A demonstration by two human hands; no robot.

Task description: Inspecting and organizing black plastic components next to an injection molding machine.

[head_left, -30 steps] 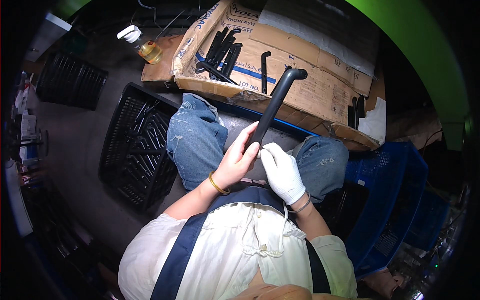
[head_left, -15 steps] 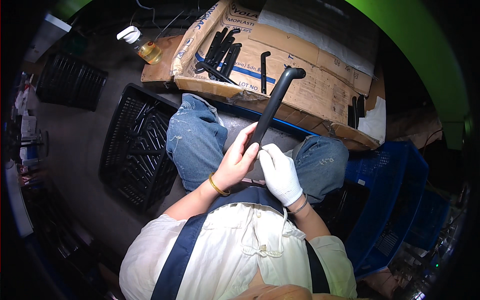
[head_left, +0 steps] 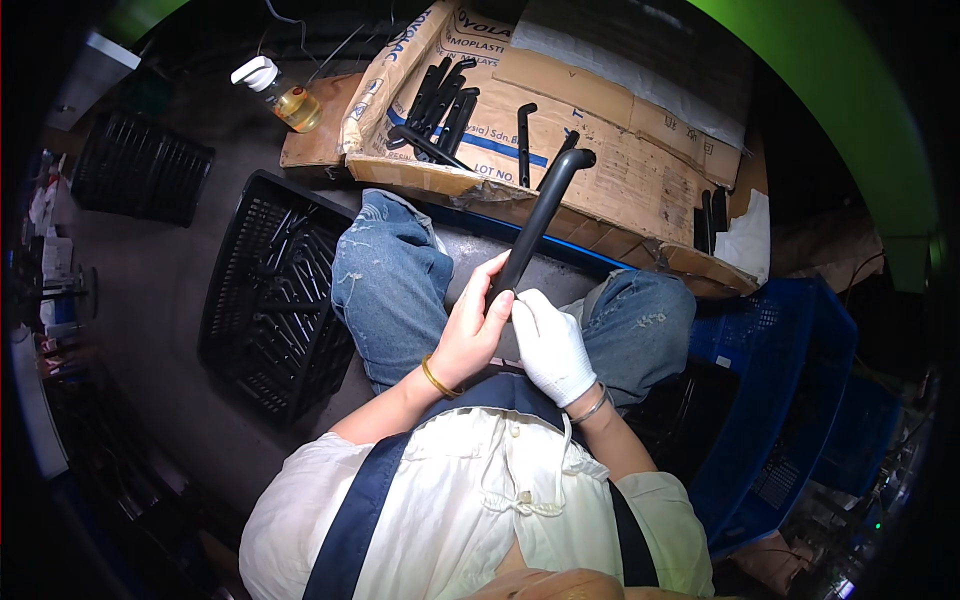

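A long black rubber hose [head_left: 540,215] with a bent far end stands up from my lap, pointing away from me. My left hand [head_left: 472,328], bare with a gold bangle, grips its lower end. My right hand [head_left: 552,343], in a white glove, holds the same end from the right side. Both hands sit close together above my knees in blue jeans. Beyond the hose, several more black hoses [head_left: 445,105] lie on flattened brown cardboard [head_left: 620,170].
A black plastic crate [head_left: 270,300] with black parts stands at my left knee. A blue crate [head_left: 790,400] stands at my right. A bottle of yellow liquid [head_left: 285,98] lies at the cardboard's far left. A white rag [head_left: 748,235] lies at its right edge.
The hose's bent far end has shifted very slightly; both hands keep the same grip at its lower end.
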